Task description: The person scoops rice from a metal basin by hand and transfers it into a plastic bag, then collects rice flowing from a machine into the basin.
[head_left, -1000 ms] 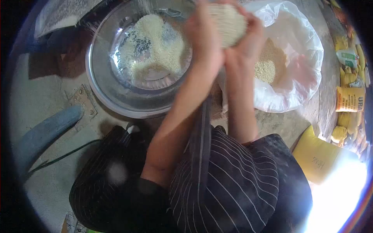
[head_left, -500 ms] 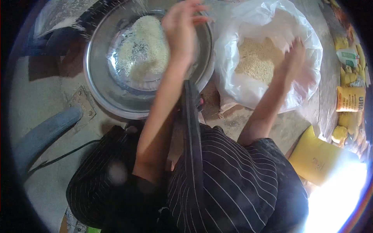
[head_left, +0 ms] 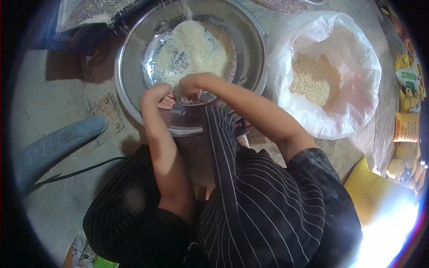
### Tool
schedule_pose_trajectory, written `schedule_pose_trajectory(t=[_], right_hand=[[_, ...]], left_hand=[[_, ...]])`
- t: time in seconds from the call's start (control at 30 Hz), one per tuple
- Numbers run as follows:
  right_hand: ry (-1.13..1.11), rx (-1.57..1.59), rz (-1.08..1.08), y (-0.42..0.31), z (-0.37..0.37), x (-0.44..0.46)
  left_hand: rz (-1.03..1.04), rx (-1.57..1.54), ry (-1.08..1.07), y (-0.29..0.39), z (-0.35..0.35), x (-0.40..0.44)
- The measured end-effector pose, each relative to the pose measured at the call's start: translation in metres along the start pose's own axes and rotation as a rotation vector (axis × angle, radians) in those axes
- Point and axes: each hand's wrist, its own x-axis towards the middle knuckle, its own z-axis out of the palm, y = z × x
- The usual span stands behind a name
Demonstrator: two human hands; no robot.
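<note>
A wide metal basin holds a heap of pale, rice-like grain. More grain streams down onto the heap from the top of the view. My left hand is inside the basin's near left side, fingers curled inward. Close to its right, my right hand bends down at the heap's near edge with its fingers curled. What either hand holds, if anything, is hidden. Right of the basin stands an open clear plastic bag with tan grain inside.
At the upper left, loose grain lies by a dark-edged tray. A thick grey-blue pipe and a black cable are on the left. A yellow sack is at the lower right, with several more bags along the right edge.
My right hand has moved left from the plastic bag into the basin. My left hand has come down from above the basin's right side to its near left. The view has shifted slightly.
</note>
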Motion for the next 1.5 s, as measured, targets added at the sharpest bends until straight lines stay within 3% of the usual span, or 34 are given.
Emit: schedule_pose_trajectory(t=[0.03, 0.1, 0.17, 0.2, 0.27, 0.3, 0.37, 0.4, 0.43, 0.47, 0.5, 0.53, 0.6, 0.63, 0.73, 0.87, 0.97, 1.0, 1.07, 1.1, 1.13, 1.23, 1.3, 1.37, 1.43, 1.5], right_hand=[[-0.001, -0.001, 0.006, 0.014, -0.002, 0.011], [0.003, 0.714, -0.043, 0.051, -0.014, 0.037], [0.417, 0.495, -0.118, 0.068, -0.037, 0.039], [0.636, 0.359, -0.104, 0.068, -0.045, 0.023], [1.036, 0.159, -0.081, 0.068, -0.059, 0.002], [1.219, 0.096, -0.074, 0.070, -0.065, -0.001], [1.151, 0.076, 0.000, 0.064, -0.068, -0.019], [1.086, 0.056, 0.073, 0.058, -0.068, -0.030], [0.688, 0.063, 0.079, 0.050, -0.068, -0.035], [0.291, 0.070, 0.083, 0.041, -0.065, -0.037], [0.068, 0.159, 0.155, 0.032, -0.053, -0.038], [-0.158, 0.248, 0.224, 0.026, -0.042, -0.040], [-0.252, 0.313, 0.289, 0.042, -0.028, -0.020], [-0.349, 0.376, 0.348, 0.049, -0.024, -0.007], [-0.154, 0.397, 0.330, 0.075, -0.041, -0.007], [1.258, 0.101, 0.090, 0.098, -0.075, -0.013], [1.407, 0.176, 0.171, 0.096, -0.088, -0.032], [1.247, 0.085, 0.242, 0.090, -0.089, -0.042], [0.474, -0.150, 0.182, 0.083, -0.087, -0.039], [0.084, 0.294, 0.410, 0.058, -0.080, -0.049], [-0.194, 0.267, 0.465, 0.058, -0.068, -0.037], [-0.360, 0.135, 0.534, 0.054, -0.048, -0.020], [-0.271, 0.157, 0.486, 0.066, -0.051, -0.028], [0.201, -0.077, 0.638, 0.072, -0.065, -0.029], [0.739, -0.188, 0.596, 0.086, -0.073, -0.026], [0.896, -0.200, 0.525, 0.099, -0.093, -0.017]], left_hand=[[-0.052, 0.049, 0.013, 0.004, 0.002, 0.009], [0.174, 0.202, -0.019, 0.012, 0.002, 0.031], [0.380, 0.278, 0.134, 0.034, 0.004, 0.028], [0.375, 0.276, 0.136, 0.038, 0.007, 0.029], [1.135, -0.089, 0.741, 0.044, 0.013, 0.028], [1.130, -0.089, 0.740, 0.043, 0.010, 0.023], [0.773, 0.021, 0.930, 0.038, -0.004, 0.011], [0.580, 0.178, 0.865, 0.033, -0.012, 0.012], [0.582, 0.176, 0.862, 0.026, -0.016, 0.013], [0.386, 0.099, 0.462, 0.017, -0.018, 0.012], [0.186, 0.025, 0.062, 0.012, -0.015, 0.006], [0.188, 0.026, 0.060, 0.011, -0.009, 0.003], [-0.003, 0.210, -0.257, 0.019, 0.010, -0.014], [-0.008, 0.213, -0.251, 0.022, 0.016, -0.014], [0.046, 0.273, -0.420, 0.011, 0.024, -0.003], [0.041, 0.304, -0.445, 0.018, 0.029, -0.009], [0.034, 0.317, -0.444, 0.017, 0.026, -0.013], [0.049, 0.339, -0.446, 0.017, 0.025, -0.011], [0.076, 0.364, -0.456, 0.022, 0.031, -0.011], [0.076, 0.420, -0.454, 0.027, 0.035, -0.015], [0.076, 0.478, -0.450, 0.034, 0.040, -0.019], [0.094, 0.589, -0.501, 0.046, 0.051, -0.014], [0.066, 0.594, -0.497, 0.051, 0.045, -0.003], [0.040, 0.600, -0.493, 0.052, 0.033, -0.004], [0.041, 0.693, -0.263, 0.064, 0.017, -0.020], [0.131, 0.518, -0.044, 0.060, 0.001, 0.001]])
